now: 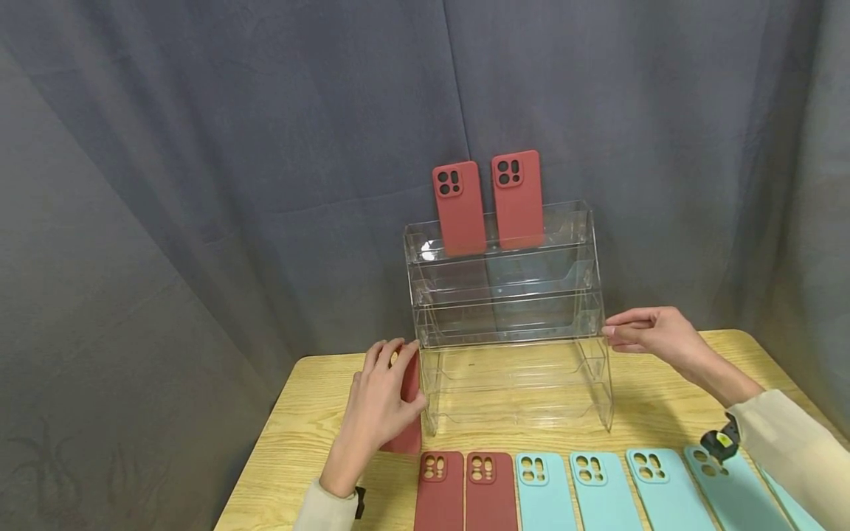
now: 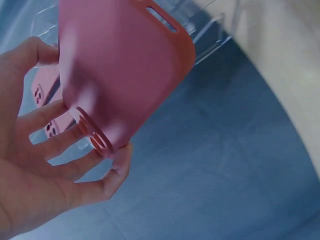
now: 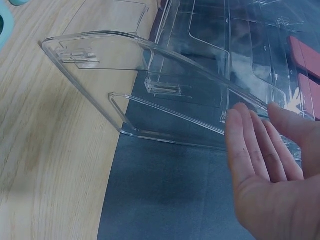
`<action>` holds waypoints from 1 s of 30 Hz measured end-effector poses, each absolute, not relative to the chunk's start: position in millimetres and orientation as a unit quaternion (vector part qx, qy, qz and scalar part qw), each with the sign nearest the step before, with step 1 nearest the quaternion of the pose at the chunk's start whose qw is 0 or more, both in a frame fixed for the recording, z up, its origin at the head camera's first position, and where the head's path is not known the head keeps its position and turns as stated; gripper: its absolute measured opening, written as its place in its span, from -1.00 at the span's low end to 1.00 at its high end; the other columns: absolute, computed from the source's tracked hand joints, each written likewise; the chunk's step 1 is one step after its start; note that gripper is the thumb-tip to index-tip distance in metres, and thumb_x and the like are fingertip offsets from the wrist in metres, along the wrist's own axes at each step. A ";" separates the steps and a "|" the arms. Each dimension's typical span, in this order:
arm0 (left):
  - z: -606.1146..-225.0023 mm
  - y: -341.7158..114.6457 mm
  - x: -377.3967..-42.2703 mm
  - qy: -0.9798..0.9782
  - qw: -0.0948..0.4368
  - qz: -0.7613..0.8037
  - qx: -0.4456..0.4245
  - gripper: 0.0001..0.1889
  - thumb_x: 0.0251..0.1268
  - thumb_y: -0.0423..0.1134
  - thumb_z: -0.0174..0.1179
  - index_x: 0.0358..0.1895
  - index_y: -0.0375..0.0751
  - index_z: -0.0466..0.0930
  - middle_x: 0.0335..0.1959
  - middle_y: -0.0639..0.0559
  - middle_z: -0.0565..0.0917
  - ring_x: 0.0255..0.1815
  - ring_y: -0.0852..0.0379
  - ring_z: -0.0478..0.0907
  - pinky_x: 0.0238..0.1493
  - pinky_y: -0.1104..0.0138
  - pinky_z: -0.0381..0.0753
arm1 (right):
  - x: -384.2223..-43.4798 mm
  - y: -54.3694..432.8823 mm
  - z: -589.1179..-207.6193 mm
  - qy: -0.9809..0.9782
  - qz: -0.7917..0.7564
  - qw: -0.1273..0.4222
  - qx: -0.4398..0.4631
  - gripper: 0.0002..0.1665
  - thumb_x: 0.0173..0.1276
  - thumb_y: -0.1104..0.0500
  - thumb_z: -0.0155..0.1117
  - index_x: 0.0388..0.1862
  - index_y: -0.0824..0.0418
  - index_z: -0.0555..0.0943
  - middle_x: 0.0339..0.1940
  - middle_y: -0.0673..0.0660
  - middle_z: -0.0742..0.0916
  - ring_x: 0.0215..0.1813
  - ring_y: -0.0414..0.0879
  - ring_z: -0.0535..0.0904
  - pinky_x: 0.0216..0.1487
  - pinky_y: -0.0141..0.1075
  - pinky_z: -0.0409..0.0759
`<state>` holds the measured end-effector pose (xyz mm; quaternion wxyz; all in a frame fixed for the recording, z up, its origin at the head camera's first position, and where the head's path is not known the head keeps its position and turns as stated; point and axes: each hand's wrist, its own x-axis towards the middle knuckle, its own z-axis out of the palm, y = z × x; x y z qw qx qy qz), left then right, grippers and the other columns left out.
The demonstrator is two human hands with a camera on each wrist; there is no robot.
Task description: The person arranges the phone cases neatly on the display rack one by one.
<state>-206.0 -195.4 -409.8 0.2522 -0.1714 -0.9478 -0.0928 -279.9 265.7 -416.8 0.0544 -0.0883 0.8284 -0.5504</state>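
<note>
My left hand [image 1: 375, 402] holds a red phone case [image 2: 120, 55] by its edges, fingers around the camera-cutout end and thumb on the opposite side. The case stands beside the left side of a clear acrylic tiered rack [image 1: 511, 299], partly hidden by the hand in the head view. Two more red phone cases, a left one [image 1: 460, 214] and a right one [image 1: 518, 203], lean upright in the rack's top tier. My right hand [image 1: 664, 335] is at the rack's right side, its fingers fairly straight and fingertips right at the side panel's edge.
Along the table's front lie two dark red phone cases, one [image 1: 438, 505] beside the other [image 1: 490, 505], and several light blue phone cases [image 1: 546, 494] to their right. A grey curtain [image 1: 265, 184] hangs behind the wooden table [image 1: 292, 435].
</note>
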 end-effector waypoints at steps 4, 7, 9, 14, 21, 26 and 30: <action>-394.6 -190.3 -213.8 -0.938 0.277 -0.090 -0.190 -0.24 0.07 -0.09 0.45 0.45 0.05 0.51 0.35 -0.12 0.59 0.40 -0.24 0.46 -0.06 -0.17 0.74 | -279.6 266.7 -416.3 0.805 -0.584 0.044 -0.094 -0.30 0.48 0.06 0.44 0.38 0.50 0.51 -0.06 -0.13 0.87 -0.03 -0.32 0.82 0.03 -0.40 0.78; -383.9 -186.8 -219.9 -0.932 0.287 -0.088 -0.201 -0.23 0.07 -0.09 0.46 0.46 0.04 0.51 0.36 -0.12 0.58 0.40 -0.23 0.46 -0.12 -0.16 0.75 | -280.2 266.8 -414.6 0.780 -0.616 0.038 -0.100 -0.26 0.46 0.12 0.45 0.41 0.56 0.46 -0.08 -0.28 0.83 -0.01 -0.35 0.81 0.04 -0.40 0.78; -376.6 -184.3 -223.9 -0.930 0.291 -0.087 -0.205 -0.22 0.07 -0.08 0.46 0.47 0.05 0.50 0.37 -0.11 0.58 0.42 -0.22 0.46 -0.13 -0.16 0.75 | -281.6 266.4 -413.7 0.768 -0.631 0.041 -0.101 -0.23 0.45 0.14 0.45 0.44 0.58 0.42 -0.06 -0.31 0.82 0.00 -0.36 0.80 0.06 -0.38 0.78; -358.2 -176.1 -231.4 -0.928 0.291 -0.092 -0.215 -0.20 0.10 -0.07 0.47 0.51 0.10 0.46 0.41 -0.09 0.55 0.46 -0.21 0.43 -0.08 -0.19 0.75 | -285.6 263.4 -413.9 0.766 -0.634 0.045 -0.096 -0.19 0.46 0.11 0.46 0.45 0.59 0.40 -0.10 -0.34 0.80 0.00 -0.32 0.81 0.07 -0.35 0.78; -336.7 -160.5 -242.7 -0.922 0.291 -0.100 -0.234 -0.20 0.15 -0.04 0.43 0.53 0.11 0.43 0.42 -0.05 0.53 0.49 -0.18 0.40 -0.01 -0.16 0.75 | -286.7 263.2 -414.9 0.761 -0.640 0.035 -0.101 -0.33 0.45 0.19 0.45 0.34 0.62 0.51 -0.16 -0.22 0.85 -0.06 -0.22 0.85 0.02 -0.31 0.80; -322.8 -151.2 -253.0 -0.917 0.295 -0.101 -0.249 -0.21 0.17 -0.04 0.42 0.54 0.11 0.41 0.42 -0.04 0.52 0.49 -0.16 0.39 0.03 -0.14 0.75 | -289.4 261.5 -414.5 0.765 -0.634 0.037 -0.102 -0.31 0.45 0.18 0.45 0.35 0.63 0.49 -0.16 -0.23 0.85 -0.05 -0.24 0.84 0.03 -0.33 0.80; -315.5 -144.3 -259.5 -0.914 0.301 -0.107 -0.252 -0.22 0.18 -0.05 0.40 0.54 0.09 0.41 0.42 -0.04 0.51 0.48 -0.15 0.39 -0.01 -0.11 0.76 | -291.4 259.4 -415.6 0.773 -0.625 0.045 -0.102 -0.29 0.45 0.15 0.46 0.36 0.61 0.49 -0.14 -0.25 0.84 -0.03 -0.25 0.84 0.05 -0.36 0.79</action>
